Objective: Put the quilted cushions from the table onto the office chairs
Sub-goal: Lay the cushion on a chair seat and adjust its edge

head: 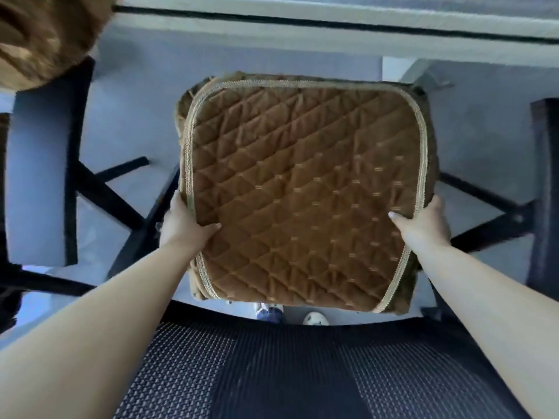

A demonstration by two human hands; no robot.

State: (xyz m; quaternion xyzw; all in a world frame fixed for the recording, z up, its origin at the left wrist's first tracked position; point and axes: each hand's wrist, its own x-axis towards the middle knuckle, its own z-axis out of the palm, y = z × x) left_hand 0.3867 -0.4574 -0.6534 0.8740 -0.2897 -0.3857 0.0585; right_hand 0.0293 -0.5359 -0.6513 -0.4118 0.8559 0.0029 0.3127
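A brown quilted cushion [302,189] with a beige braided border fills the middle of the head view, lying flat over an office chair seat that it hides. My left hand [184,222] grips its left edge, thumb on top. My right hand [423,222] grips its right edge the same way. The chair's black mesh backrest [302,373] curves across the bottom of the view, between me and the cushion. Another brown cushion [45,34] shows blurred at the top left.
A white table edge [302,28] runs across the top. Black armrests stand at the left [42,176] and right [544,192], with black chair-base legs [496,225] over the grey floor. My shoes [290,314] show under the cushion.
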